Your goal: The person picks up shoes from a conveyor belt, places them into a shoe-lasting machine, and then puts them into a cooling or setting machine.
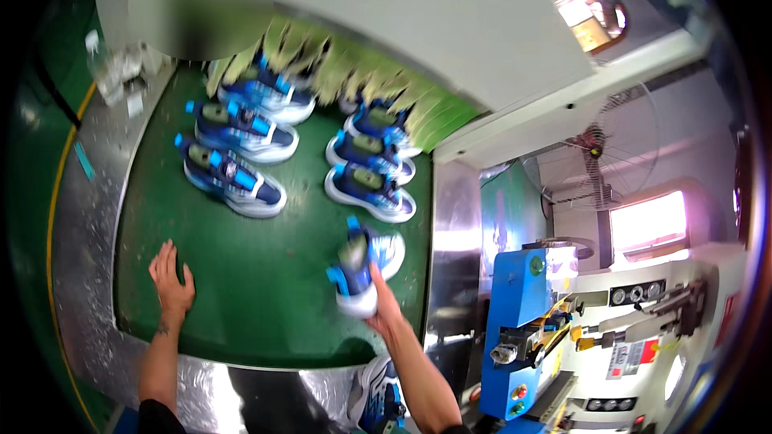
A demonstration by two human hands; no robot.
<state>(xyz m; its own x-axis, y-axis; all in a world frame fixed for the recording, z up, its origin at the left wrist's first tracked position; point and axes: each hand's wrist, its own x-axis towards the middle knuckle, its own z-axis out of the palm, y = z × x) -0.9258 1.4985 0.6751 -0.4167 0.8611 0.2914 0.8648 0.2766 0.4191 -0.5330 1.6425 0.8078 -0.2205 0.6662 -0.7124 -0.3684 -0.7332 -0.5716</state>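
My right hand point(384, 304) grips a blue sneaker point(351, 280) with a white sole, blurred by motion, over the right side of a green conveyor belt point(265, 281). Just beyond it, partly overlapped, is another sneaker point(388, 251). My left hand point(171, 283) is empty above the belt's near left part, its fingers stretched and apart. Farther up stand two rows of similar sneakers: the left row's nearest sneaker point(233, 178) and the right row's nearest sneaker point(370, 191) point rightward. Both rows run toward a fringed curtain, which partly covers the farthest shoes.
A pale fringed curtain point(354, 72) hangs from a large grey housing point(418, 16). Another sneaker point(376, 395) lies at the near metal edge. Metal rails point(84, 249) border the belt. A blue machine point(515, 297) stands at right, with a fan point(595, 141) beyond.
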